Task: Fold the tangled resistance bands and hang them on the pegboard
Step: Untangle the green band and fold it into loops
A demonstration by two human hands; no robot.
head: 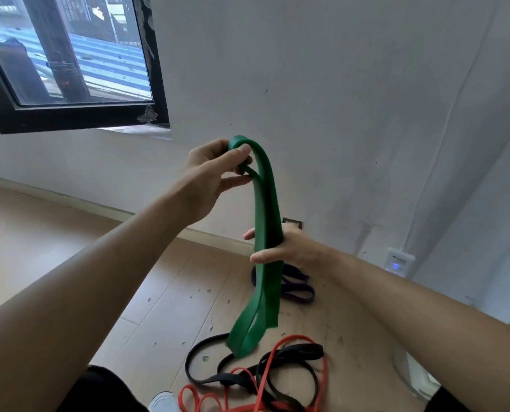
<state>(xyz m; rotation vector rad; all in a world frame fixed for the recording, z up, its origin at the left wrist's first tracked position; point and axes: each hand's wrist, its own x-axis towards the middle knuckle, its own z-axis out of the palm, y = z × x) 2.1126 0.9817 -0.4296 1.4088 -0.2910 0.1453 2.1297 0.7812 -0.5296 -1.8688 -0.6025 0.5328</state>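
In front of me, at the middle of my view, I hold a wide flat green rubber resistance band [267, 203] upright in the air, folded into a long doubled strip. My left hand [209, 176] is up at about eleven o'clock from the centre and pinches the band's top fold between thumb and curled fingers; the fold arches over my fingertips. My right hand [295, 248] is lower, at about six o'clock from the left one, and is wrapped round the band's middle, thumb across the front face and a fingertip showing past the far edge. Below that grip the green layers hang loose and part a little, and the bottom loop ends at six o'clock, just above the tangle on the floor; I cannot tell whether it touches it.

On the pale wooden plank floor [54, 227] at six o'clock lie a flat black rubber band [302, 350] and a thin red rubber band [298, 337], looped through and over each other. A purple rubber band [298, 295] lies coiled at about four o'clock from my right hand, partly hidden behind the green strip, close to the foot of the white wall [337, 84].

A black-framed window [78, 120] fills the ten o'clock corner. A small white wall device with a blue light [400, 258] sits at three o'clock, low on the wall. The toe of a white shoe [164, 402] shows at seven o'clock, at the bottom edge.
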